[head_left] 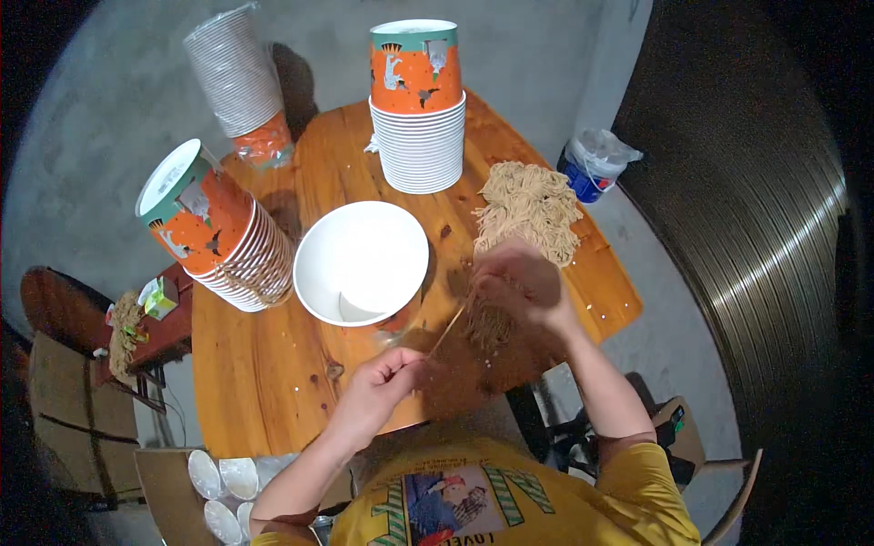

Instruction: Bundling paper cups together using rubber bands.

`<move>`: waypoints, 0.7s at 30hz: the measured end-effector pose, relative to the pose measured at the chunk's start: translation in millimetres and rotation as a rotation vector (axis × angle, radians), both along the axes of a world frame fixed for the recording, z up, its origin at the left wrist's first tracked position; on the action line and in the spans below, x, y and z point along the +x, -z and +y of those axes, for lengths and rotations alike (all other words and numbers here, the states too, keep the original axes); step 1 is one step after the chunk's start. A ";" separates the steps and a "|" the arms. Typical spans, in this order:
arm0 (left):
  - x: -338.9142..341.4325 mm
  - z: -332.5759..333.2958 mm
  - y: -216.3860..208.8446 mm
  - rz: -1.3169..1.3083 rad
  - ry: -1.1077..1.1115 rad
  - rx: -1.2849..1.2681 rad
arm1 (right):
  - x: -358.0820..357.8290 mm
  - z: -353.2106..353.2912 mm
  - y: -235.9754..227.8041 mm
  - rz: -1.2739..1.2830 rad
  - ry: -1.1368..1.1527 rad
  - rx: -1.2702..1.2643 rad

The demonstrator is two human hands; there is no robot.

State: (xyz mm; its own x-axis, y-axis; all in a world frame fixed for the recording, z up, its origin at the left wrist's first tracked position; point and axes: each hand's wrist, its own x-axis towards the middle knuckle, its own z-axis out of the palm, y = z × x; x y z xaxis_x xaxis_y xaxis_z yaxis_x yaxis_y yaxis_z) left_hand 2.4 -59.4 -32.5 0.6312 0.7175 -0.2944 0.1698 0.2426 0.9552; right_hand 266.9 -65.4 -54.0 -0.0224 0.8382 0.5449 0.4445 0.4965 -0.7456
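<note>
- Nearest, at the lower edge, the person's yellow printed shirt (473, 500) fills the view, with both bare forearms rising from it.
- Just beyond, the left hand (382, 387) sits over the near edge of the wooden worktop (264, 364), its grip pinched shut on the lower end of a thin bundle of noodle strands (448, 329).
- The strands run up and to the right, taut, to the right hand (517, 284).
- The right hand hovers above the worktop with its fingers curled down; its grip is clenched on the upper end of the same strands, with a loose clump hanging beneath the palm.
- Close to the left of that hand stands an open white paper bowl (361, 262), upright and apparently empty inside, orange on its outer wall.
- Behind the right hand, touching the worktop near its right edge, lies a pile of dry tan noodles (528, 207).
- Further left, a leaning stack of bowls (223, 241) lies tilted on the worktop's left side, orange bottom turned toward the camera.
- At the far end an upright stack of bowls (417, 109) stands on the worktop.
- Beyond the worktop's far left corner, a wrapped sleeve of bowls (241, 86) leans over the concrete floor.
- Off to the right on the floor sits a blue and white bucket (592, 164).
- Low on the left, a cardboard box (223, 487) holds more white bowls.
</note>
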 end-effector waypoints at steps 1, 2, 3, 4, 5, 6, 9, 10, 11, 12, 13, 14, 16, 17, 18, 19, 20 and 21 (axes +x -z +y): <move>-2.0 2.3 4.3 0.002 0.006 -0.006 | 2.1 -3.1 8.6 0.121 -0.011 0.006; -6.0 4.2 8.7 0.027 0.005 -0.018 | -1.2 -5.2 11.7 0.125 -0.015 -0.001; -9.3 5.4 12.7 0.051 0.005 -0.031 | -5.1 -7.4 13.9 0.084 0.073 -0.051; -11.0 6.5 16.0 0.055 0.003 -0.036 | -7.8 -9.7 15.8 0.042 0.163 -0.100; -11.2 8.4 18.6 0.044 0.010 -0.039 | -6.6 -11.5 21.3 0.043 0.164 -0.104; -11.0 9.7 20.2 0.033 0.018 -0.042 | -3.5 -12.7 29.3 -0.014 0.178 -0.094; -14.9 13.6 23.0 0.039 0.026 -0.066 | -34.3 -19.0 -5.4 -0.281 0.206 0.061; -17.5 15.1 22.0 0.044 0.007 -0.067 | -53.2 -16.5 -18.1 -0.490 0.221 0.212; -15.5 16.0 18.4 0.062 0.029 -0.060 | -63.7 -15.9 -13.5 -0.491 0.222 0.210; -12.8 15.9 14.6 0.081 0.055 -0.051 | -73.1 -17.6 -5.2 -0.396 0.069 0.189; -10.6 14.6 11.7 0.082 0.058 -0.051 | -80.7 -20.3 0.2 -0.298 -0.084 0.169; -9.2 14.2 8.9 0.049 0.055 -0.047 | -87.7 -22.9 1.0 -0.297 -0.082 0.170; -9.8 16.7 3.7 0.019 0.050 -0.043 | -97.3 -26.6 0.9 -0.027 -0.185 -0.142; -11.9 18.8 1.1 0.100 0.070 0.019 | -96.8 -26.7 4.2 -0.025 -0.189 -0.142; -14.3 20.2 0.0 0.181 0.091 0.080 | -94.4 -26.5 9.7 -0.055 -0.177 -0.157; -16.7 21.5 2.8 0.183 0.089 0.079 | -92.9 -26.4 12.8 -0.085 -0.164 -0.173; -19.5 23.0 7.5 0.126 0.113 0.097 | -93.5 -26.0 11.9 -0.084 -0.170 -0.172; -21.2 23.7 9.2 0.068 0.139 0.116 | -94.3 -26.1 9.6 -0.080 -0.168 -0.174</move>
State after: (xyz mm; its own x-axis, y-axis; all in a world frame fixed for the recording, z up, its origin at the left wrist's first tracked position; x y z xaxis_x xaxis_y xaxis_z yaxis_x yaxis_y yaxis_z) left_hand -18.9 -35.8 -41.8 0.7083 0.6562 -0.2604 0.2592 0.1014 0.9605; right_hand 172.6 -91.5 -63.6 -0.2066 0.9000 0.3837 0.4273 0.4358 -0.7921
